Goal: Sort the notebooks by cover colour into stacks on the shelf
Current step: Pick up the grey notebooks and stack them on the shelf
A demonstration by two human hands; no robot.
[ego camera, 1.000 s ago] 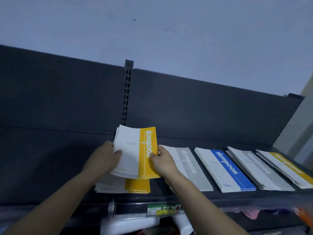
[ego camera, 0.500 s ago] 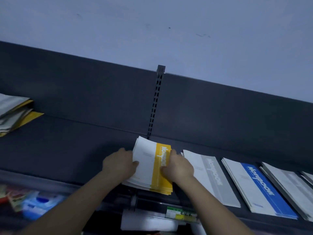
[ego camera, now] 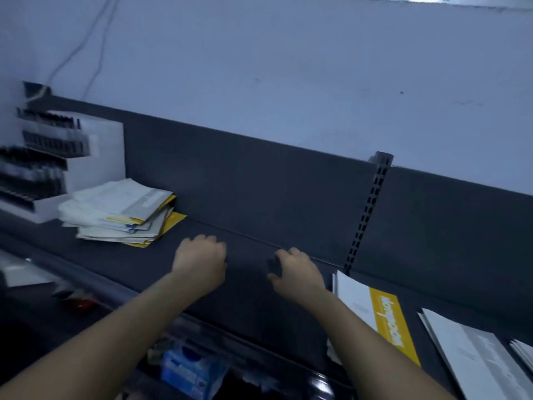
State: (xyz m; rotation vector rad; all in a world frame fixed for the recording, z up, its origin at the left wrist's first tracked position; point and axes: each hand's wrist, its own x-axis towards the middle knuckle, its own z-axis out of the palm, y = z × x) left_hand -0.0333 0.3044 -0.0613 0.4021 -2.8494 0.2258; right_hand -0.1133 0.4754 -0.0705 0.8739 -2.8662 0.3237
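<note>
Head view shows both hands empty over the dark grey shelf (ego camera: 251, 301): the left hand (ego camera: 199, 264) and right hand (ego camera: 297, 274) hover apart, fingers loosely curled, holding nothing. A slumped pile of white notebooks (ego camera: 121, 215) with grey, yellow and blue stripes lies at the left, and a neat stack of white notebooks with a yellow stripe (ego camera: 375, 310) lies at the right, with a grey-striped stack (ego camera: 473, 356) beyond it. The step in hand looks like fetching the next notebook from the mixed pile. It would go best by lifting only the top cover, steadying the loose sheets beneath with the other hand, reading the stripe, then carrying it flat to its match and squaring the edges. Between pile and yellow stack the shelf is bare, a wide lane for moving. A white tiered display box (ego camera: 72, 168) stands just beside the pile's left, so pull rightward. The back panel (ego camera: 259, 183) closes the far side, a slotted black upright (ego camera: 366, 215) rises just beyond the yellow stack's far corner, and the front lip (ego camera: 95, 281) is near enough for overhanging covers to slip off.
</note>
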